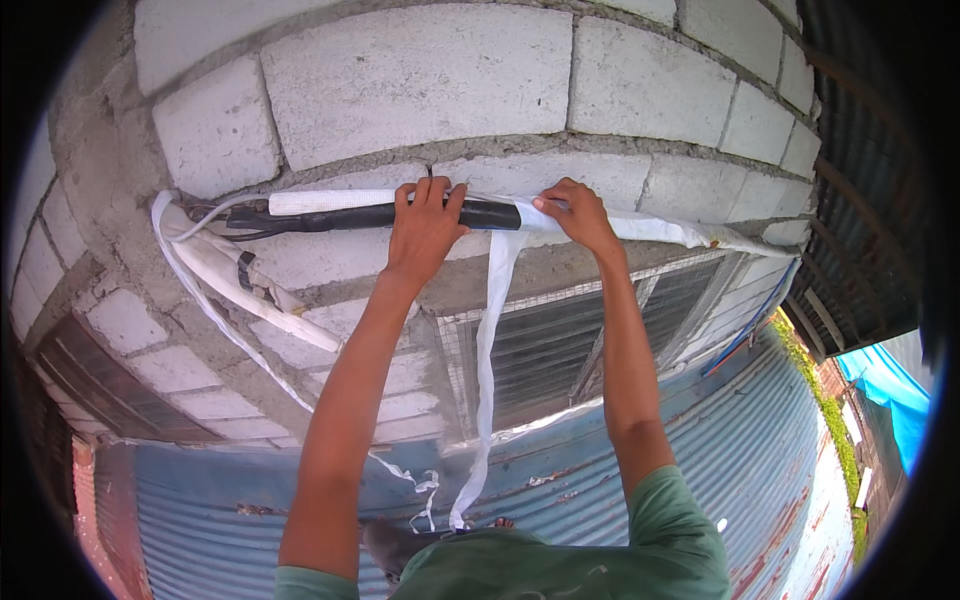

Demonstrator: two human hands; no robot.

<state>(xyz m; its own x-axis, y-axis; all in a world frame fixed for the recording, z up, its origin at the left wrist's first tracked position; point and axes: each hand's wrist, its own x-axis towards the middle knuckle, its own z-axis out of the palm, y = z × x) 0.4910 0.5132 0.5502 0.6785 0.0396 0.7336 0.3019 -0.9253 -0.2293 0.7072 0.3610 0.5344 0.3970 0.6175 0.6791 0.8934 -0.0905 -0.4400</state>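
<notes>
A bundle of pipes runs sideways along the block wall in front of me. Its lower part is a black covered tube (340,217); above it lies a white insulated pipe (315,200). My left hand (428,225) is closed over the black tube, fingers on top and thumb to the right. White wrapping tape (543,216) covers the bundle from the middle rightwards. My right hand (580,213) grips the wrapped part, thumb and fingers closed on the tape. From the wrap's left edge a loose tape strip (487,350) hangs down between my arms to the roof sheet.
At left, a thin grey tube (208,218), a white wrapped pipe (250,285) and a narrow white strip (235,340) bend downward. Below the bundle is a louvred window (545,350) with wire mesh. Corrugated metal roofing (600,480) lies underfoot; a blue tarp (885,390) hangs far right.
</notes>
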